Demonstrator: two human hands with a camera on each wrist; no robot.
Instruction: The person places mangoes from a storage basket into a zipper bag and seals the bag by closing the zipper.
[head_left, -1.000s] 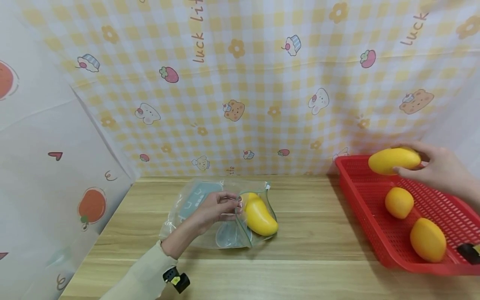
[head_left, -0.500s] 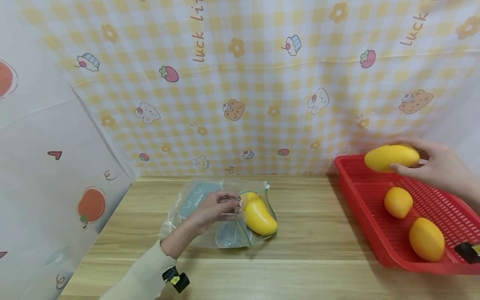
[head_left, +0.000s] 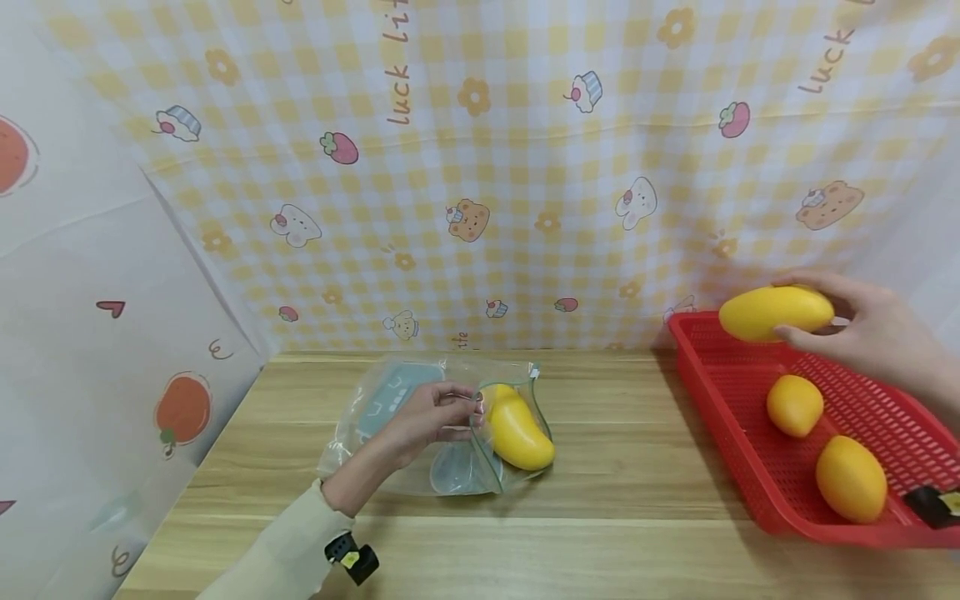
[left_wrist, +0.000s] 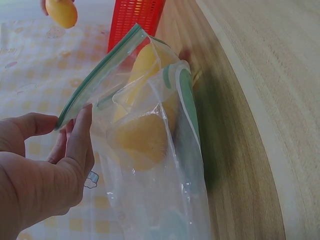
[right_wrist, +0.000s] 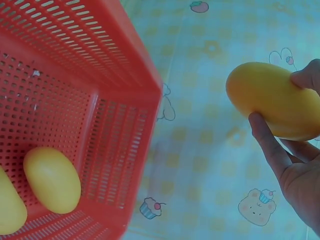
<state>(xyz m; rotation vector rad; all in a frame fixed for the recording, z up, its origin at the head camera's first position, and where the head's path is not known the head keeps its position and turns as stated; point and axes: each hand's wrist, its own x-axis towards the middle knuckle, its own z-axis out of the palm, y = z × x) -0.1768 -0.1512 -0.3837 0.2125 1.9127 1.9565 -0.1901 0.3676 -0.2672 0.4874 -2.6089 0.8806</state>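
Note:
My left hand (head_left: 435, 421) pinches the green zip edge of a clear zip-lock bag (left_wrist: 165, 205) between thumb and fingers, and the bag's mouth stands apart. Inside it, by the mouth, lies a yellow mango (head_left: 521, 433); the left wrist view shows more yellow fruit (left_wrist: 140, 140) through the plastic. My right hand (head_left: 873, 329) grips another yellow mango (head_left: 776, 313), held level above the far end of the red basket (head_left: 723, 417). In the right wrist view, thumb and fingers hold this mango (right_wrist: 272, 97) out beyond the basket's wall.
Two yellow mangoes (head_left: 795, 406) (head_left: 851, 479) remain in the perforated basket at the right of the wooden table (head_left: 600, 550). A yellow checked cloth (head_left: 510, 275) hangs behind the table. A white patterned sheet (head_left: 67, 400) stands at its left.
My right hand has shifted slightly left and up with the mango in its grip. My left hand and the bag have stayed in place.

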